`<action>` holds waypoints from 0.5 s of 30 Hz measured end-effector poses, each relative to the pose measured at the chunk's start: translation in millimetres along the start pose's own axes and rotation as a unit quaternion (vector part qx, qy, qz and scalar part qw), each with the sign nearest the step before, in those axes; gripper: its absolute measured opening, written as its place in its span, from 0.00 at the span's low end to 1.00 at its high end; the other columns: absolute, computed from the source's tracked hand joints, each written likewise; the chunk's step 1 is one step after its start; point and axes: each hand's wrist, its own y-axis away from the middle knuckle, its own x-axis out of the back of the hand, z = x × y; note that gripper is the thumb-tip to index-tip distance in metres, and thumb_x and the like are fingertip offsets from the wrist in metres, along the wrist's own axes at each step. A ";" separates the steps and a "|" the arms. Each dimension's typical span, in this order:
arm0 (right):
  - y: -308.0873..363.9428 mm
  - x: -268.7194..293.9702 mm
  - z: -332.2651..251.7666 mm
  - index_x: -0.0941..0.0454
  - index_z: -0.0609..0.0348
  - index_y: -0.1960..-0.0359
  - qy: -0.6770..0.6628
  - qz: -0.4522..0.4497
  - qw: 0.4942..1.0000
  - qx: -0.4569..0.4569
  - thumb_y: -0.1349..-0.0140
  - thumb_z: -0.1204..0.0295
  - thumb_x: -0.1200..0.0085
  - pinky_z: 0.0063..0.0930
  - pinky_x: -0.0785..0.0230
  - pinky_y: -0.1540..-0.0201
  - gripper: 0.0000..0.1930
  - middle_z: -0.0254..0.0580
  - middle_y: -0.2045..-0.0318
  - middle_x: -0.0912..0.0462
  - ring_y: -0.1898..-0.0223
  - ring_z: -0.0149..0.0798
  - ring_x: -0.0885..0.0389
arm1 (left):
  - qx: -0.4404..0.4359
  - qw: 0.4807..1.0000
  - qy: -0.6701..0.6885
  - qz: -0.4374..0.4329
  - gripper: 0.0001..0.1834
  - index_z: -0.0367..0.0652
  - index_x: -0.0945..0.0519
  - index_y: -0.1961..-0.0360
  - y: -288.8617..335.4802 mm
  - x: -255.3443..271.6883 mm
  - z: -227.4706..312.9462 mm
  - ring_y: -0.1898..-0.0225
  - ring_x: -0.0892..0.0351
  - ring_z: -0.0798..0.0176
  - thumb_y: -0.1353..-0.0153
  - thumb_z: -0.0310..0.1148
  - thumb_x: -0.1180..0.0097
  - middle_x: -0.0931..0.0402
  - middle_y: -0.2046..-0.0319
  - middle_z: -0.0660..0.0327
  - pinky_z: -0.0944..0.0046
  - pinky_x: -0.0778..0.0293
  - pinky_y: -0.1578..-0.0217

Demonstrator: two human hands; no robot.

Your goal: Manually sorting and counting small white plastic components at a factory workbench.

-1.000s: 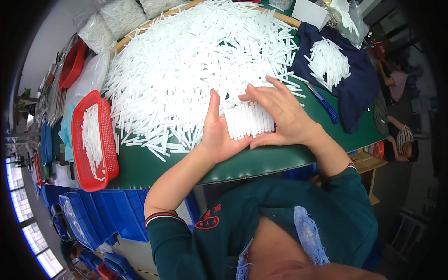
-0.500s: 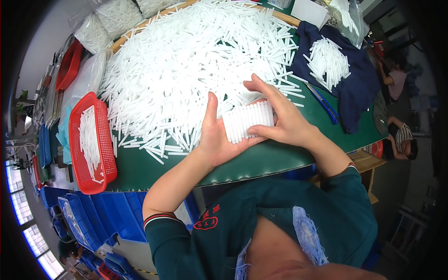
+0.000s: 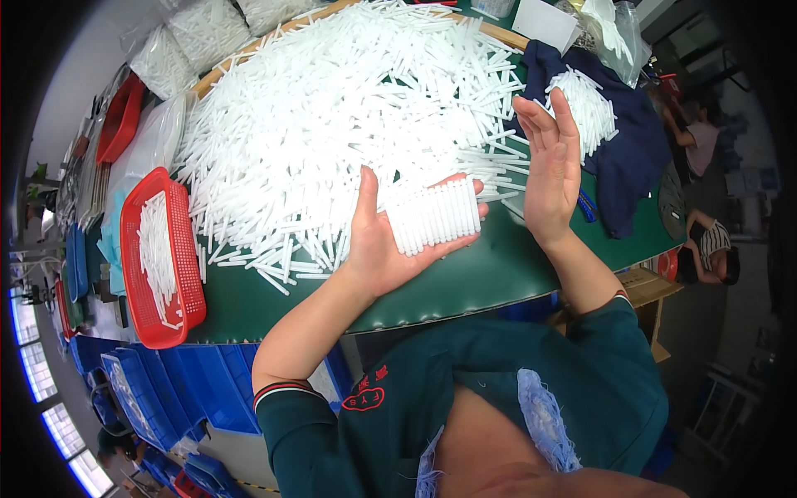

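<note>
The right hand [image 3: 552,178] has come away from the row [image 3: 433,217] since the earlier frame, swinging up and to the right, while the left hand [image 3: 378,249] and its load have slipped only slightly leftward. The row, white sticks laid side by side, sits in the middle of the frame on the left palm. That hand is spread beneath it, palm up, thumb standing clear at the left and fingertips showing past the row's right end. The right hand touches none of the sticks; it is raised and open, right of centre, fingers pointing up the frame and slightly bent. It partly covers the small heap [image 3: 588,108] behind it and most of the blue tool [image 3: 588,207], of which only a bit shows beside the wrist.

A big pile [image 3: 332,124] of loose white sticks fills the upper middle of the green surface [image 3: 465,286], with a wooden rim [image 3: 502,35] along its far edge. The small heap lies on a navy cloth [image 3: 618,199] at upper right. At left, a red basket [image 3: 196,257] holds more sticks [image 3: 155,249], many lying lengthwise in it. Clear bags [image 3: 203,33] of sticks stand at upper left, near a red tray [image 3: 120,119]. Blue crates [image 3: 224,382] sit below the surface at lower left, and a cardboard box [image 3: 652,286] at right.
</note>
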 end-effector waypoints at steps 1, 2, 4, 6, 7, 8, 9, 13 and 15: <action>-0.2 0.0 0.3 0.53 0.65 0.32 -0.006 0.003 1.000 -0.005 0.27 0.57 0.69 0.41 0.52 0.33 0.30 0.54 0.41 0.32 0.37 0.44 0.36 | 0.000 1.000 0.000 0.000 0.61 0.34 0.54 0.31 0.0 0.0 0.0 0.31 0.52 0.36 0.48 0.78 0.66 0.53 0.31 0.42 0.40 0.53 0.34; -0.4 -0.1 0.5 0.53 0.66 0.32 -0.012 0.007 1.000 -0.011 0.27 0.58 0.69 0.40 0.52 0.33 0.29 0.54 0.41 0.32 0.37 0.44 0.36 | -0.001 1.000 0.001 0.000 0.61 0.34 0.54 0.31 0.0 0.0 0.0 0.31 0.52 0.36 0.48 0.78 0.66 0.53 0.31 0.42 0.40 0.53 0.34; -0.7 -0.1 1.4 0.52 0.66 0.32 -0.022 0.006 1.000 -0.016 0.27 0.59 0.70 0.40 0.52 0.33 0.28 0.54 0.41 0.32 0.37 0.44 0.37 | 0.000 1.000 0.000 0.001 0.61 0.34 0.54 0.31 0.1 -0.2 0.1 0.31 0.52 0.36 0.48 0.78 0.66 0.53 0.31 0.42 0.40 0.53 0.34; -0.7 0.5 2.9 0.51 0.66 0.32 -0.031 -0.002 0.999 -0.017 0.27 0.60 0.71 0.40 0.52 0.33 0.28 0.53 0.41 0.32 0.37 0.44 0.36 | 0.001 1.000 -0.003 0.002 0.61 0.34 0.53 0.31 0.1 -1.1 0.1 0.31 0.52 0.36 0.48 0.78 0.66 0.53 0.31 0.42 0.40 0.53 0.34; -0.6 0.0 2.9 0.51 0.66 0.33 -0.029 -0.007 0.999 -0.020 0.27 0.60 0.71 0.40 0.52 0.33 0.27 0.53 0.42 0.32 0.37 0.44 0.36 | 0.002 1.000 0.000 0.002 0.59 0.33 0.52 0.31 0.7 -2.1 0.2 0.32 0.50 0.37 0.47 0.78 0.70 0.51 0.32 0.42 0.41 0.52 0.34; -0.2 -0.7 2.8 0.51 0.66 0.33 -0.028 -0.012 0.999 -0.022 0.27 0.60 0.71 0.40 0.52 0.33 0.27 0.53 0.42 0.32 0.37 0.44 0.36 | 0.003 1.000 0.003 0.002 0.58 0.33 0.50 0.32 1.4 -3.4 0.2 0.33 0.47 0.38 0.46 0.77 0.73 0.49 0.33 0.43 0.43 0.51 0.35; 0.1 -1.3 2.8 0.50 0.66 0.33 -0.026 -0.018 0.999 -0.024 0.27 0.60 0.71 0.41 0.52 0.33 0.27 0.53 0.42 0.32 0.37 0.44 0.36 | 0.003 1.000 0.007 0.002 0.57 0.32 0.49 0.32 1.8 -4.2 0.0 0.33 0.45 0.39 0.44 0.77 0.76 0.47 0.33 0.43 0.44 0.50 0.35; 0.8 -1.6 3.1 0.50 0.66 0.33 -0.027 -0.014 0.999 -0.021 0.27 0.61 0.70 0.41 0.52 0.32 0.27 0.52 0.42 0.31 0.37 0.44 0.36 | 0.002 1.000 -0.006 0.004 0.58 0.32 0.48 0.32 1.4 -4.3 0.3 0.33 0.46 0.39 0.44 0.77 0.76 0.47 0.33 0.43 0.44 0.51 0.34; 1.0 -2.1 2.9 0.50 0.66 0.33 -0.028 -0.009 0.999 -0.026 0.27 0.61 0.70 0.41 0.52 0.32 0.27 0.52 0.42 0.31 0.37 0.44 0.36 | 0.004 1.000 -0.002 0.008 0.58 0.32 0.48 0.32 1.6 -4.5 0.0 0.33 0.47 0.39 0.45 0.77 0.76 0.47 0.33 0.43 0.44 0.52 0.34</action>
